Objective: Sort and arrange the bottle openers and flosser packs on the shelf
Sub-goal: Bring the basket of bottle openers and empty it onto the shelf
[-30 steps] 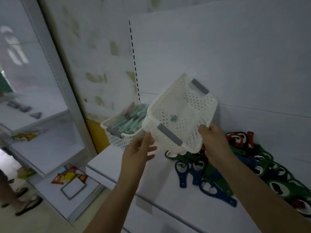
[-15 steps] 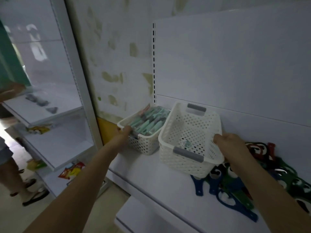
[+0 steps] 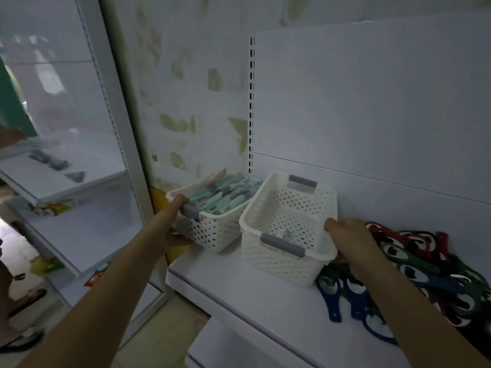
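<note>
Two white perforated baskets stand side by side on the white shelf (image 3: 265,301). The left basket (image 3: 212,232) is filled with teal and grey flosser packs (image 3: 225,192); my left hand (image 3: 172,227) grips its near-left corner at the grey handle. The right basket (image 3: 287,251) is nearly bare, with one small pale item on its floor. My right hand (image 3: 348,240) holds its right rim. A heap of blue, green, red and black bottle openers (image 3: 414,266) lies on the shelf to the right, partly under that basket and my right forearm.
The white back panel (image 3: 372,115) rises behind the baskets, with a slotted upright (image 3: 251,102) at its left edge. A lower shelf (image 3: 225,349) shows below. To the left stands another shelving unit (image 3: 66,181) with small items; a person's feet are at the far left.
The right basket, earlier tilted up in both hands, now stands on the shelf beside the flosser basket. My left hand has moved from it to the left basket's corner.
</note>
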`<state>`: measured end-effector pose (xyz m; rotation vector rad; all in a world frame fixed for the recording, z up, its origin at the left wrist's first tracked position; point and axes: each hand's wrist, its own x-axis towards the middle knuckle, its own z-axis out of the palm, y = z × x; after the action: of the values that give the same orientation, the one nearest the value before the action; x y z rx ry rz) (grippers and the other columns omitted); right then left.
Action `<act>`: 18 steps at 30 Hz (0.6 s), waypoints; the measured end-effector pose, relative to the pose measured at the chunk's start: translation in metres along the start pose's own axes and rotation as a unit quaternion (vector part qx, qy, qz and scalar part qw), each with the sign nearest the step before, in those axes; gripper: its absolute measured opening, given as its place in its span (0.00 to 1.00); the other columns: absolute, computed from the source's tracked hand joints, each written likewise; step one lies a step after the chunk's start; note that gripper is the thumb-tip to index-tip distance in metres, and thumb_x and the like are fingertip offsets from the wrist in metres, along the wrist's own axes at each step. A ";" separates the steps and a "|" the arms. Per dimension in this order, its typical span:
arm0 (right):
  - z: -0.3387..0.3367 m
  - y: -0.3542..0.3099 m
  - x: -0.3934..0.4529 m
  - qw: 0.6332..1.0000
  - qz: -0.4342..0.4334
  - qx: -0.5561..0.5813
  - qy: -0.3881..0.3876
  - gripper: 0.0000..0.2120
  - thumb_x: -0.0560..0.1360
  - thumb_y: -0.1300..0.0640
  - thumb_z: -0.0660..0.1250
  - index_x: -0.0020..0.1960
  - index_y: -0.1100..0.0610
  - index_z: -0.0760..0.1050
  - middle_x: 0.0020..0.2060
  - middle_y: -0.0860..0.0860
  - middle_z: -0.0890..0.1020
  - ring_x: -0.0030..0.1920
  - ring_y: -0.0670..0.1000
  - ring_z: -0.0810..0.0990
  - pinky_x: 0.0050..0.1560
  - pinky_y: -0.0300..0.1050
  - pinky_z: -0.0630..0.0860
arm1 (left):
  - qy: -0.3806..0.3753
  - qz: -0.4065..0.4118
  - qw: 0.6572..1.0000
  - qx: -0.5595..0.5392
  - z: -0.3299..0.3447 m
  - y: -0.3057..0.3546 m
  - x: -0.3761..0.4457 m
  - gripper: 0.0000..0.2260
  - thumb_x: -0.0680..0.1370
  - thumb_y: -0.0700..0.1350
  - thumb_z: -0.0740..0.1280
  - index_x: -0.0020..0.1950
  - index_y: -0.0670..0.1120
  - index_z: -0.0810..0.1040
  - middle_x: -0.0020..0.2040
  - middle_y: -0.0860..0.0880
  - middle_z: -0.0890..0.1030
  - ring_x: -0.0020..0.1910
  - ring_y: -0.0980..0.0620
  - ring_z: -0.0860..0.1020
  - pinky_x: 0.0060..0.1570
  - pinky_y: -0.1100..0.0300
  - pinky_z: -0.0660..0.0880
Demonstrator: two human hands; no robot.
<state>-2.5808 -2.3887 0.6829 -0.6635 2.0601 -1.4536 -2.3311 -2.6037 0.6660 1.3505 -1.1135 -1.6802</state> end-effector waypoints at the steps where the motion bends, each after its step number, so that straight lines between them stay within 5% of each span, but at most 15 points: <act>1: 0.004 -0.001 0.001 1.000 0.003 0.007 -0.002 0.10 0.80 0.58 0.60 0.41 0.57 0.72 0.41 0.55 0.79 0.40 0.53 0.78 0.35 0.46 0.78 | 0.006 -0.002 1.000 -0.014 -0.005 0.002 -0.001 0.21 0.75 0.55 0.69 0.64 0.47 0.74 0.63 0.44 0.69 0.60 0.38 0.73 0.57 0.37 0.77; 5: 0.026 -0.004 0.001 0.999 0.011 0.030 -0.025 0.10 0.80 0.58 0.60 0.41 0.57 0.72 0.40 0.54 0.78 0.39 0.53 0.78 0.28 0.41 0.75 | 0.054 0.020 0.997 -0.055 -0.021 0.008 -0.008 0.19 0.76 0.52 0.69 0.63 0.45 0.73 0.62 0.45 0.69 0.58 0.39 0.73 0.58 0.36 0.76; 10: 0.051 0.003 0.006 0.999 0.002 -0.042 -0.020 0.12 0.79 0.57 0.59 0.38 0.58 0.72 0.37 0.53 0.77 0.38 0.53 0.77 0.40 0.52 0.81 | 0.090 0.067 0.989 -0.100 -0.030 0.023 -0.013 0.21 0.78 0.54 0.67 0.67 0.46 0.72 0.64 0.45 0.70 0.60 0.40 0.72 0.59 0.37 0.76; 13: 0.061 0.007 0.007 0.992 -0.051 -0.115 0.022 0.13 0.79 0.55 0.58 0.39 0.59 0.71 0.39 0.56 0.79 0.38 0.53 0.76 0.39 0.44 0.76 | 0.081 0.073 0.986 -0.129 -0.030 0.036 -0.015 0.21 0.78 0.55 0.66 0.67 0.48 0.70 0.65 0.45 0.69 0.62 0.40 0.71 0.60 0.38 0.75; 16: 0.077 0.000 0.011 0.995 -0.026 -0.100 -0.005 0.14 0.80 0.52 0.55 0.54 0.61 0.73 0.52 0.58 0.78 0.47 0.55 0.77 0.42 0.50 0.79 | 0.049 0.081 0.987 -0.133 -0.021 0.052 -0.021 0.12 0.77 0.54 0.66 0.55 0.49 0.73 0.54 0.47 0.73 0.54 0.43 0.74 0.59 0.40 0.76; 18: 0.085 -0.011 0.014 0.990 -0.012 -0.132 -0.037 0.22 0.82 0.48 0.51 0.69 0.61 0.66 0.66 0.62 0.70 0.61 0.60 0.72 0.55 0.55 0.76 | 0.016 0.074 0.989 -0.127 -0.011 0.059 -0.029 0.19 0.73 0.57 0.68 0.60 0.49 0.75 0.56 0.46 0.75 0.56 0.42 0.75 0.52 0.42 0.79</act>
<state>-2.5334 -2.4600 0.6674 -0.8367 2.2126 -1.1590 -2.3139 -2.6025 0.7301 1.1030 -0.9224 -1.6234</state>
